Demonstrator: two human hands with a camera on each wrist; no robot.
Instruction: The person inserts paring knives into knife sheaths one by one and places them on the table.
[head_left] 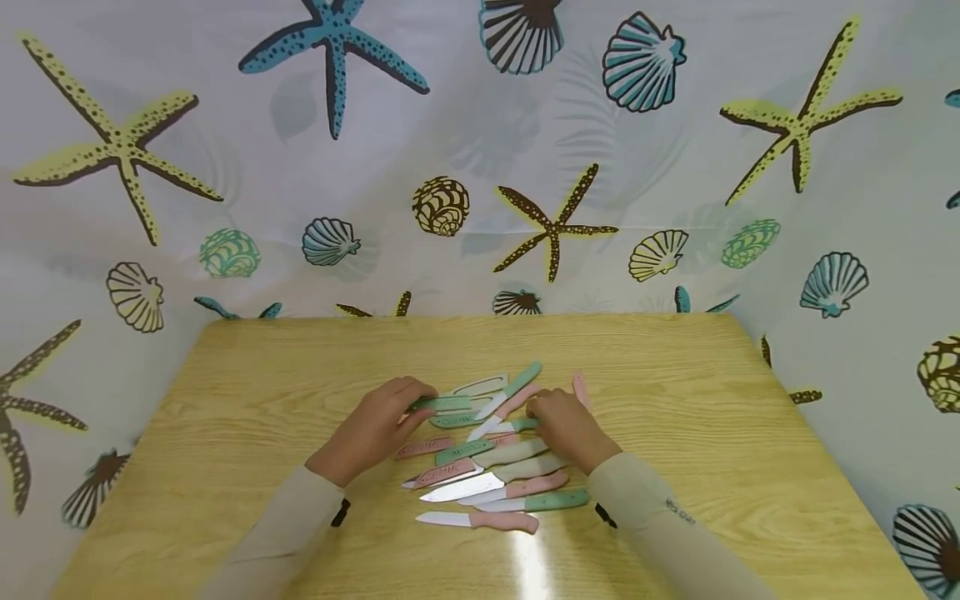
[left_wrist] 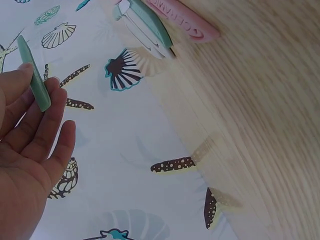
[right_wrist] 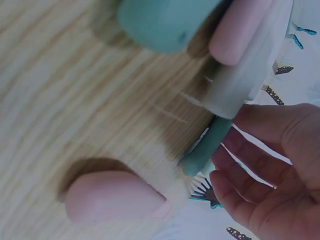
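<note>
My left hand [head_left: 382, 421] pinches a slim green blade sheath [left_wrist: 35, 75] between thumb and fingers, held over the far left of a knife pile. My right hand [head_left: 570, 425] is at the pile's right side, fingers curled at the green handle [right_wrist: 207, 147] of a small white-bladed knife [head_left: 504, 427]. A cream handle [right_wrist: 230, 95] partly overlaps that handle in the right wrist view. Just beyond the hands lie a cream sheath [head_left: 480, 385], a green-handled knife [head_left: 517, 385] and a pink-handled knife [head_left: 513, 403].
Nearer lie pink sheaths [head_left: 447, 472], a green sheath [head_left: 463, 451], cream-handled knives [head_left: 528, 468] and a green-handled knife [head_left: 555, 500]. A pink-handled knife [head_left: 502, 521] lies closest to me. Another pink piece [head_left: 580, 385] lies beyond my right hand. Patterned cloth [head_left: 450, 125] walls the wooden table [head_left: 285, 375].
</note>
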